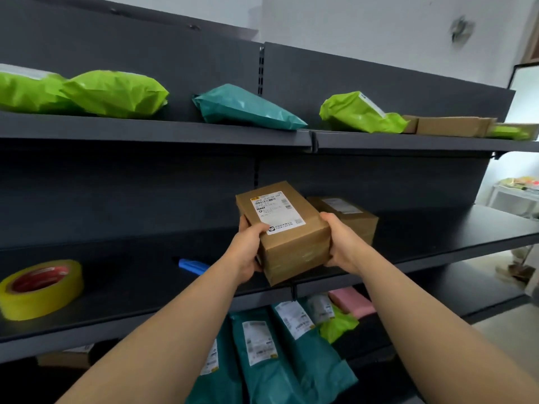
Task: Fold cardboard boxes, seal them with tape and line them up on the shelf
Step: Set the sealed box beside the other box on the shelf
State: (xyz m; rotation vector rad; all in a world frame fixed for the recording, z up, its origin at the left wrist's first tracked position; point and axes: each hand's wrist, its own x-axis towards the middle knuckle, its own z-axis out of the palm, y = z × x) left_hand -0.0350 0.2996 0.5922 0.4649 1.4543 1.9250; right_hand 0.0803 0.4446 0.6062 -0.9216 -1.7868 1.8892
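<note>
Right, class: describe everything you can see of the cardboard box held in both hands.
The cardboard box is plain brown, rectangular and closed, with a white barcode label on its top face. It is tilted, near end lower, over the front of the middle shelf. The left hand grips its left side, thumb on the label's corner; the right hand grips its right side. A second box sits just behind it.

Two hands (250, 246) (341, 240), four cardboard boxes (283, 231) (350, 217) (452, 125) (64, 360), one roll of yellow tape (40, 287), one blue tool (192, 265) too blurred to name, at least four lime-green mailer bags (23, 91) (116, 93) (361, 113) (338, 325), at least four teal mailer bags (245, 109) (262, 374) (309, 351) (210, 386), one pink mailer bag (353, 303), spread over three dark shelf boards (145, 129) (437, 228) (466, 287).
</note>
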